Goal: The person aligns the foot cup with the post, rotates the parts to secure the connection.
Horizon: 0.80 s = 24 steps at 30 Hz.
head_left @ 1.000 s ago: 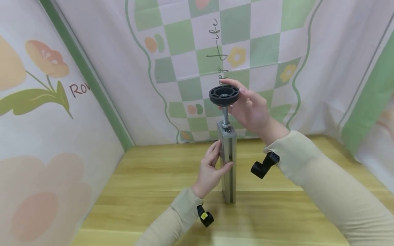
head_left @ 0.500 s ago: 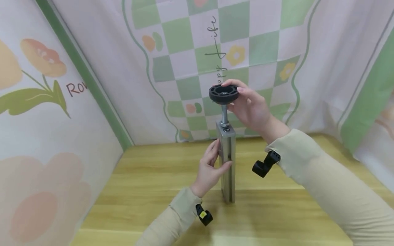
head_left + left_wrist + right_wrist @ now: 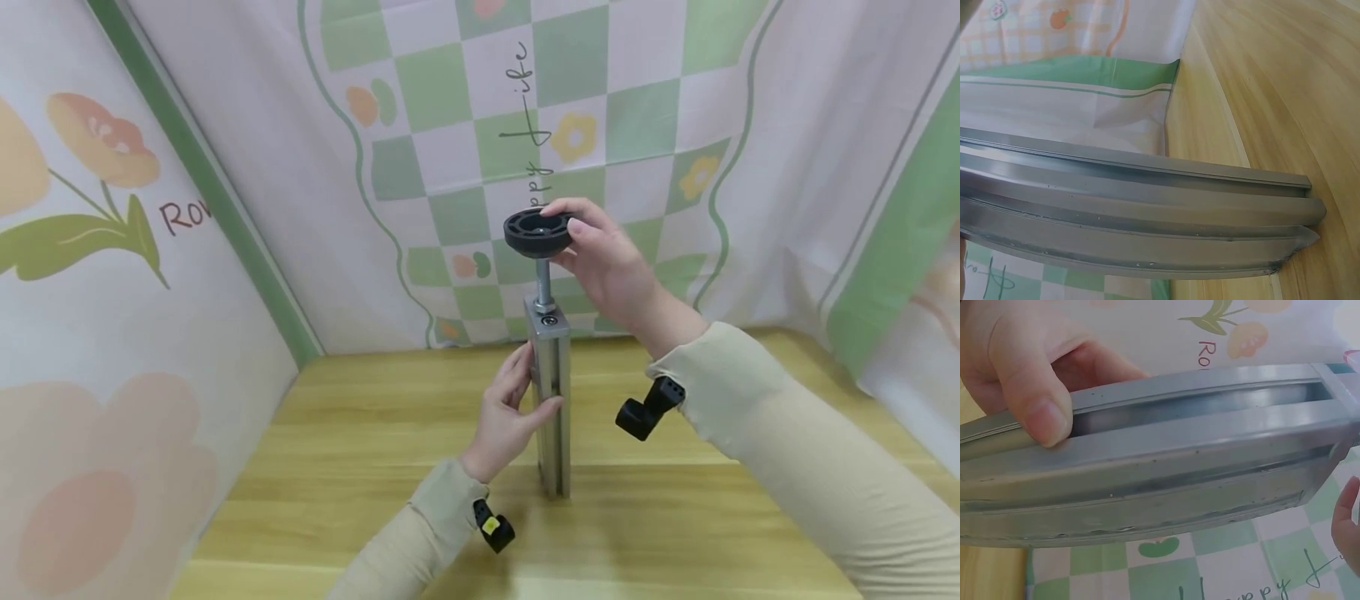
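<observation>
An aluminium extrusion profile [image 3: 550, 450] stands upright on the wooden table, a grey end plate [image 3: 534, 310] capping its top. From the plate rises a threaded stud [image 3: 543, 279] with a nut at its base, carrying a black round levelling foot [image 3: 525, 243]. My left hand [image 3: 502, 427] grips the profile at mid-height, its thumb on the near groove, as the right wrist view also shows with the thumb [image 3: 1047, 419]. At the top, my right hand [image 3: 613, 265] pinches the foot's right rim between thumb and fingers. Only the slotted lower profile [image 3: 1147, 194] fills the left wrist view.
The wooden table [image 3: 345, 433] runs back to a patterned curtain [image 3: 450, 150] that hangs close behind the profile. Another printed curtain [image 3: 187, 350] borders the left side. A small black camera mount [image 3: 641, 412] sits on the right cuff, and a similar black mount [image 3: 495, 529] on the left.
My right thumb and fingers have slid leftward round the foot's rim, taking a fuller pinch. The left hand keeps its hold on the profile, which stays upright.
</observation>
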Each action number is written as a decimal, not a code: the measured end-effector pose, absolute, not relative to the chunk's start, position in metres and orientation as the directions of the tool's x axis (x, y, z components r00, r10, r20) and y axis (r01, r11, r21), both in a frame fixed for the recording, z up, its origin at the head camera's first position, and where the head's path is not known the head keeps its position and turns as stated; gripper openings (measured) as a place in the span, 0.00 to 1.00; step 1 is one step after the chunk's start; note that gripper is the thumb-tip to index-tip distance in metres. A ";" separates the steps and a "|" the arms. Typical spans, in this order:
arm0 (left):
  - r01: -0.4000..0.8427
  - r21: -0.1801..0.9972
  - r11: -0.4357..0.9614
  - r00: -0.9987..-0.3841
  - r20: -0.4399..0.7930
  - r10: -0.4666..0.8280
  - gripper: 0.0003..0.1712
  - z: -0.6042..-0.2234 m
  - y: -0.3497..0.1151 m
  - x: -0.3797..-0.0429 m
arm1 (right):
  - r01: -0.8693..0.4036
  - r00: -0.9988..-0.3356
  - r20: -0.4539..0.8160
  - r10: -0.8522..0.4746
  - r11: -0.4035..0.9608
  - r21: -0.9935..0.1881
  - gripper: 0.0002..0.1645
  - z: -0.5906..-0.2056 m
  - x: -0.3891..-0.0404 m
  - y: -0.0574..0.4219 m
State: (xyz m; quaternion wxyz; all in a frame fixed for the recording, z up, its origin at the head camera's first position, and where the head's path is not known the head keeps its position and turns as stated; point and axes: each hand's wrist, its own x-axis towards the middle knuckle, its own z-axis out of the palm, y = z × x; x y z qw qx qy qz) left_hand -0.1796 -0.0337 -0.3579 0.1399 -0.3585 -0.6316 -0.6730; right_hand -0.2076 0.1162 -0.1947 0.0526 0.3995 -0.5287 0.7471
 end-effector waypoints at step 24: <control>0.651 0.742 -0.161 -0.696 0.668 0.263 0.40 -0.358 -0.031 -0.179 | -0.700 -0.659 0.749 0.069 0.308 -0.645 0.19 -0.179 -0.171 0.096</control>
